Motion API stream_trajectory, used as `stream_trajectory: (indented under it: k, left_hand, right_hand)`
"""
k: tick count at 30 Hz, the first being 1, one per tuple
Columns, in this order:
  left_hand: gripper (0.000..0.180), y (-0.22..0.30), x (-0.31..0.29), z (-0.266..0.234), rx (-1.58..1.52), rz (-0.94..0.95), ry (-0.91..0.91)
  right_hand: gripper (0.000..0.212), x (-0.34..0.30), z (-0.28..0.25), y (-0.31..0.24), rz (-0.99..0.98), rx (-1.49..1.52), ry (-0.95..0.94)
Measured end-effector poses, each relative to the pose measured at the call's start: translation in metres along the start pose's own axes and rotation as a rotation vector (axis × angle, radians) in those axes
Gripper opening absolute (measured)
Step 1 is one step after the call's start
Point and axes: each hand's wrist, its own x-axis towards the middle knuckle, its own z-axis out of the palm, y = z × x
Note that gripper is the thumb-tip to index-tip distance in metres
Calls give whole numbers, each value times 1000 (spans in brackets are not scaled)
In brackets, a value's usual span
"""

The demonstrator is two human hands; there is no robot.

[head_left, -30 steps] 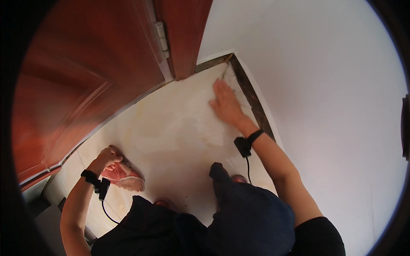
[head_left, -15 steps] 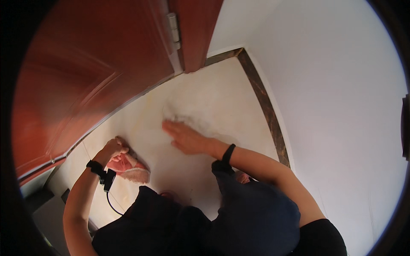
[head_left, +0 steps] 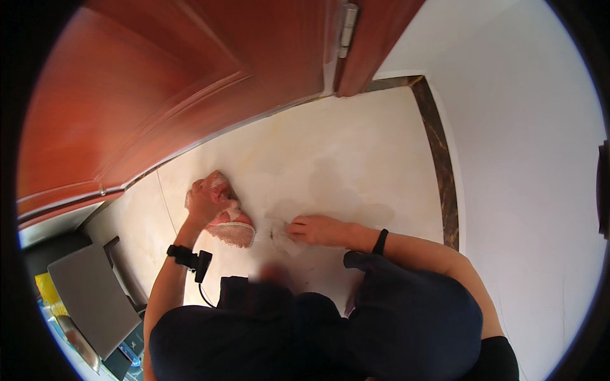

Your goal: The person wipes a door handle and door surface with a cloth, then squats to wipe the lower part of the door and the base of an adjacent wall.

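Observation:
At the left, my left hand (head_left: 204, 202) is closed on a fuzzy red-and-pink cloth (head_left: 232, 233), bunched up on the pale floor with a light band across it. My right hand (head_left: 321, 230) is low on the floor to its right, with fingers together on a crumpled white tissue (head_left: 284, 238). The tissue is hard to tell from the pale floor, and small dark marks show by it. A black strap with a small device (head_left: 190, 259) is around my left wrist. A black band circles my right wrist.
A red-brown panelled door (head_left: 190, 82) with a metal hinge runs along the far left. A white wall (head_left: 521, 159) with a dark skirting strip (head_left: 440, 152) bounds the right. Darker patches mark the tiled floor (head_left: 375, 133). A grey box-like thing (head_left: 92, 295) stands lower left.
My right hand has come down and nearer to me, onto the tissue. The left hand and cloth have shifted. The whole view has swung left, bringing the grey box-like thing further into sight.

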Motion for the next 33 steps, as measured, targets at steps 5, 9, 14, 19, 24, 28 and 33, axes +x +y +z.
stream_trajectory:
  k: [5,9,14,19,24,28,33]
  left_hand:
    - [81,-10,-17,-11,-6,13,8]
    - [65,-50,-11,-4,-560,-51,-64]
    - [53,-28,-9,-28,-488,-154,-189]
    - [50,7,0,-54,-1060,-34,-314]
    - [59,54,-4,-73,-1424,-61,-355]
    - [63,123,-16,-88,-1332,39,-461]
    - [68,151,-18,-89,-1106,242,-543]
  right_hand:
    - [23,14,-69,51,308,120,484]
    - [29,25,-83,97,346,-433,541]
    - [45,68,-3,22,452,416,127]
    - [26,47,23,-7,-82,287,-196]
    - [50,44,-76,-11,330,583,275]
    - [66,54,-114,-29,425,761,338]
    - [57,21,-120,-17,594,672,301]
